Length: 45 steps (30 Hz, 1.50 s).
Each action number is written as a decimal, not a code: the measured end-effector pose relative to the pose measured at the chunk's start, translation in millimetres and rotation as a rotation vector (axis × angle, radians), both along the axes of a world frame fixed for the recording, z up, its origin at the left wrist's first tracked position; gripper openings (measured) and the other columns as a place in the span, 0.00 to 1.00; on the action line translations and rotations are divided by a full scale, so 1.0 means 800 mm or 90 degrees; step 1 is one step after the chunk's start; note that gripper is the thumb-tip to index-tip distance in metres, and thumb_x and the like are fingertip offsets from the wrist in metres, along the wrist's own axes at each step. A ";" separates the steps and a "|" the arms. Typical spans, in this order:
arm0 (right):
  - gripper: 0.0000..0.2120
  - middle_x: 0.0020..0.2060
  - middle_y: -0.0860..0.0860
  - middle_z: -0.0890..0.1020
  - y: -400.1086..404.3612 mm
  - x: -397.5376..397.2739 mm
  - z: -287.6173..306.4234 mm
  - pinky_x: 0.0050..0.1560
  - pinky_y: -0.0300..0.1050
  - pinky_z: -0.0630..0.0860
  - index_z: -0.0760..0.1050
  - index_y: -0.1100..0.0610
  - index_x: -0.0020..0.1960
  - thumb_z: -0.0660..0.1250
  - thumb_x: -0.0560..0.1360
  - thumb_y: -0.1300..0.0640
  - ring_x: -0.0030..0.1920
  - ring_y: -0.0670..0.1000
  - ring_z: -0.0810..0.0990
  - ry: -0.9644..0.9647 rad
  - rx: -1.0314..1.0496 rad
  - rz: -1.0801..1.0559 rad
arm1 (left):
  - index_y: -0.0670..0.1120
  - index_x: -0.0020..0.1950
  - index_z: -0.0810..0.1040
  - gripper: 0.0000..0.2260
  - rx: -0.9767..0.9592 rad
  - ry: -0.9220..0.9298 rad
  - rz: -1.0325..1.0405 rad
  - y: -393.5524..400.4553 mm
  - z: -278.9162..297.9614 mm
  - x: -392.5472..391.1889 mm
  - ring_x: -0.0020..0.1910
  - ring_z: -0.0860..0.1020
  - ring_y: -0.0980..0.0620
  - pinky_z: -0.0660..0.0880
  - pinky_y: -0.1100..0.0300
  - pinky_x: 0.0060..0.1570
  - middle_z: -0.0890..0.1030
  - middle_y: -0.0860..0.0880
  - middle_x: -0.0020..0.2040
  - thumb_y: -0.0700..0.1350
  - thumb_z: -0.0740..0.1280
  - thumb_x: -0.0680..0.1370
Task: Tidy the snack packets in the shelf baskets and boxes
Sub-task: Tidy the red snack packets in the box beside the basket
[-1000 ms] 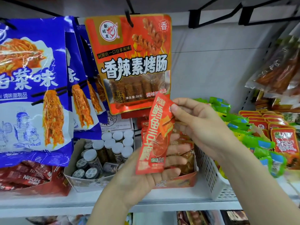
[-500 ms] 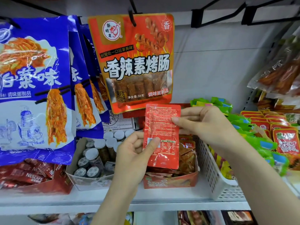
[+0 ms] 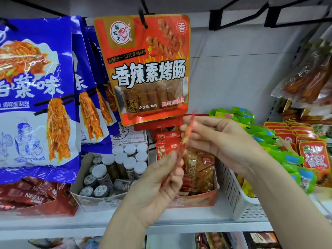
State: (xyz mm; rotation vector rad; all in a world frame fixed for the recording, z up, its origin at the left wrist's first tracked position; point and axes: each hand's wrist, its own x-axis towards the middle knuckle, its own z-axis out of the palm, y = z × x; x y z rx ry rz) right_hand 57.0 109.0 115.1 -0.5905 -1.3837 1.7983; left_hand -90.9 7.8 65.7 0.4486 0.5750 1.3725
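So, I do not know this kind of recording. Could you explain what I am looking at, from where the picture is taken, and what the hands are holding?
No machine here: a person wears a camera on the head, looking forward and down at a shop shelf. The left hand and right hand together hold one thin red snack packet, seen edge-on. Behind it, a red cardboard box holds similar packets. Beside that are a box of small jars and a white basket with green packets. A large orange bag hangs above.
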 end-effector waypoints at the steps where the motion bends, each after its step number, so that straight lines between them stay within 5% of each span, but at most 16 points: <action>1: 0.15 0.47 0.58 0.86 0.001 0.001 0.002 0.43 0.40 0.81 0.83 0.60 0.52 0.68 0.71 0.52 0.46 0.51 0.86 0.004 -0.010 -0.005 | 0.38 0.49 0.85 0.18 -0.009 0.090 0.068 0.003 0.000 -0.001 0.31 0.80 0.55 0.77 0.67 0.29 0.83 0.45 0.40 0.45 0.81 0.63; 5: 0.21 0.47 0.57 0.86 0.005 0.008 0.008 0.41 0.40 0.81 0.85 0.58 0.48 0.66 0.71 0.41 0.48 0.53 0.86 -0.050 -0.003 -0.013 | 0.44 0.51 0.82 0.15 -0.017 0.389 0.320 0.008 -0.005 -0.007 0.44 0.85 0.51 0.79 0.64 0.37 0.86 0.47 0.45 0.48 0.74 0.67; 10: 0.09 0.40 0.54 0.87 0.005 0.006 -0.002 0.35 0.34 0.78 0.84 0.59 0.46 0.73 0.70 0.54 0.36 0.47 0.83 -0.198 0.126 -0.139 | 0.48 0.46 0.83 0.12 0.030 0.577 0.404 0.006 -0.010 -0.007 0.44 0.85 0.52 0.81 0.55 0.44 0.86 0.51 0.42 0.53 0.74 0.67; 16: 0.03 0.34 0.51 0.86 0.018 0.022 0.007 0.36 0.41 0.82 0.82 0.53 0.42 0.73 0.73 0.60 0.29 0.46 0.82 -0.267 0.299 -0.358 | 0.55 0.50 0.80 0.05 0.072 0.749 0.465 0.012 -0.019 -0.029 0.47 0.81 0.63 0.77 0.70 0.48 0.84 0.59 0.47 0.48 0.65 0.80; 19: 0.02 0.33 0.43 0.85 0.025 0.034 0.004 0.42 0.37 0.79 0.81 0.50 0.43 0.74 0.72 0.55 0.31 0.41 0.83 -0.380 0.450 -0.443 | 0.54 0.54 0.79 0.05 0.063 0.903 0.449 0.016 -0.025 -0.044 0.50 0.77 0.67 0.70 0.78 0.47 0.81 0.60 0.51 0.46 0.66 0.80; 23: 0.04 0.33 0.41 0.82 0.023 0.021 -0.013 0.46 0.29 0.73 0.84 0.51 0.46 0.75 0.72 0.55 0.36 0.41 0.82 -0.466 0.592 -0.465 | 0.58 0.65 0.74 0.22 0.097 1.096 0.233 0.020 -0.036 -0.040 0.59 0.70 0.67 0.64 0.75 0.55 0.72 0.66 0.59 0.66 0.61 0.75; 26: 0.04 0.39 0.45 0.86 0.021 0.006 -0.027 0.44 0.26 0.72 0.85 0.53 0.47 0.75 0.72 0.56 0.38 0.40 0.81 -0.457 0.615 -0.427 | 0.59 0.66 0.74 0.25 0.123 1.132 0.100 0.023 -0.044 -0.033 0.61 0.72 0.65 0.70 0.65 0.60 0.74 0.65 0.61 0.70 0.55 0.76; 31: 0.05 0.43 0.46 0.87 0.016 -0.022 -0.048 0.47 0.19 0.69 0.86 0.55 0.47 0.74 0.72 0.59 0.46 0.38 0.80 -0.421 0.632 -0.377 | 0.59 0.64 0.76 0.22 0.133 1.148 0.089 0.022 -0.050 -0.037 0.57 0.72 0.67 0.72 0.64 0.58 0.76 0.65 0.59 0.68 0.56 0.77; 37: 0.06 0.45 0.48 0.87 0.015 -0.043 -0.068 0.53 0.26 0.72 0.86 0.55 0.49 0.73 0.73 0.61 0.47 0.47 0.85 -0.450 0.655 -0.329 | 0.59 0.65 0.75 0.19 0.161 1.130 0.115 0.016 -0.046 -0.041 0.59 0.72 0.67 0.72 0.63 0.60 0.75 0.67 0.59 0.64 0.60 0.78; 40: 0.06 0.45 0.48 0.87 0.017 -0.052 -0.072 0.55 0.44 0.79 0.86 0.53 0.50 0.72 0.74 0.59 0.49 0.49 0.85 -0.479 0.670 -0.330 | 0.57 0.66 0.74 0.18 0.167 1.138 0.141 0.014 -0.045 -0.046 0.59 0.71 0.67 0.70 0.66 0.60 0.74 0.65 0.59 0.62 0.62 0.79; 45: 0.06 0.45 0.48 0.87 0.028 -0.054 -0.076 0.52 0.38 0.78 0.86 0.53 0.50 0.73 0.74 0.58 0.47 0.47 0.85 -0.465 0.657 -0.336 | 0.53 0.66 0.76 0.15 0.180 1.159 0.193 0.012 -0.045 -0.054 0.60 0.71 0.66 0.66 0.72 0.60 0.74 0.62 0.61 0.54 0.64 0.80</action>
